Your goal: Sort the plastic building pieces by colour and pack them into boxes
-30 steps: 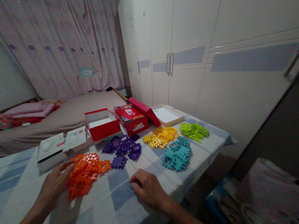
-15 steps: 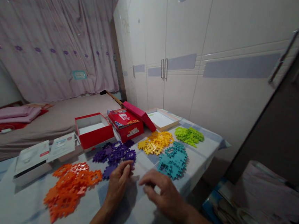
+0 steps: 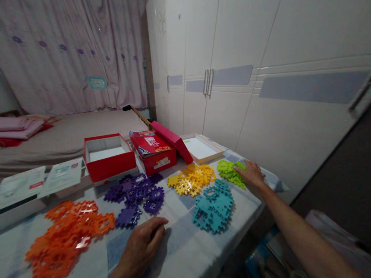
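Pcs [image 3: 214,205] on tbl [image 3: 180,238], boxes [image 3: 159,156] behind

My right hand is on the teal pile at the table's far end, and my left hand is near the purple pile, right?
The colour of the first pile is wrong: in the head view, your right hand is at the lime green pile. Your left hand is near the purple pile, as you said.

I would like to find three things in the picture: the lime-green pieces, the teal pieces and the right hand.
Lime-green pieces [image 3: 227,171], head view: middle of the pile.
Teal pieces [image 3: 216,210], head view: middle of the pile.
Right hand [image 3: 253,173], head view: back of the hand.
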{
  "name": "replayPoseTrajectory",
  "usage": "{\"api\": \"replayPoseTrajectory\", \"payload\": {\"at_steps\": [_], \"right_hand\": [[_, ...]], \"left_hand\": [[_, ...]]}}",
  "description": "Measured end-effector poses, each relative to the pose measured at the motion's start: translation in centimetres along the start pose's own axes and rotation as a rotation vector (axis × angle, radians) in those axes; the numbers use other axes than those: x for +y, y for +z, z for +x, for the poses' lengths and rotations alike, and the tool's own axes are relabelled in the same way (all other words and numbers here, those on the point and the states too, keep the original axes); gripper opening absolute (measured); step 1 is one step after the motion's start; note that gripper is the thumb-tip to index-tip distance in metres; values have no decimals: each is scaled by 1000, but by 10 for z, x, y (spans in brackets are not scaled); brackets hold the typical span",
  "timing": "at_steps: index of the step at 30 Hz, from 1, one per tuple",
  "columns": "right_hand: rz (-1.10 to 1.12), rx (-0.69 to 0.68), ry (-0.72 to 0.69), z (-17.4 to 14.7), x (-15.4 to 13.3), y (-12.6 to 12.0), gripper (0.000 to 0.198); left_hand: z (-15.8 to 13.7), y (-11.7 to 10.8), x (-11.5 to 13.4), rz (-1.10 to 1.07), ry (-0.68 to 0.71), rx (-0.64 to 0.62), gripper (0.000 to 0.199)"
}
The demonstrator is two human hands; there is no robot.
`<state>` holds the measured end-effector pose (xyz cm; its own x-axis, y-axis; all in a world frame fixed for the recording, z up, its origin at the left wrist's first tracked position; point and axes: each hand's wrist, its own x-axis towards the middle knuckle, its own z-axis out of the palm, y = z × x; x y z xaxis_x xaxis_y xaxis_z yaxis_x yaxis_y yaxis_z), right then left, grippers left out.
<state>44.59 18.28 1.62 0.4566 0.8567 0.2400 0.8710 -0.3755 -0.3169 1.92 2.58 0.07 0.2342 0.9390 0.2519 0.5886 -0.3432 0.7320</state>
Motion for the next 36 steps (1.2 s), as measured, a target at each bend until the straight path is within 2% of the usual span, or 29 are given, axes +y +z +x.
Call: {"api": "replayPoseTrajectory", "payload": {"at_steps": [4,7,9,11,14,17,21,28,33,36], "right_hand": [[-40,-54,1,13,5,10,66],[-56,29,-15,17,-7,5,61],[-36,98,-129,20,-25,-1,54],[3,103,-318,22,-50,-4,46],[35,-2,-518,27,-91,2,38],[32,-91,-578,34,-122,17,33],[26,-182,-609,41,-144,32,29],[0,-254,-643,42,-153,34,29],[-14,-231,-603,50,-140,36,33],[-4,-226,-589,57,-128,34,29]], "left_hand": [[-1,1,-3,10,16,22,28],[-1,2,-6,20,48,35,26],[-1,3,-9,28,62,27,25],[-1,3,-11,27,67,33,24],[-1,3,-12,13,77,48,23],[-1,2,-12,-8,89,43,24],[1,3,-13,-51,76,75,30],[2,3,-21,-25,97,21,27],[2,3,-20,-48,120,35,27],[0,7,-17,-76,71,100,31]]}}
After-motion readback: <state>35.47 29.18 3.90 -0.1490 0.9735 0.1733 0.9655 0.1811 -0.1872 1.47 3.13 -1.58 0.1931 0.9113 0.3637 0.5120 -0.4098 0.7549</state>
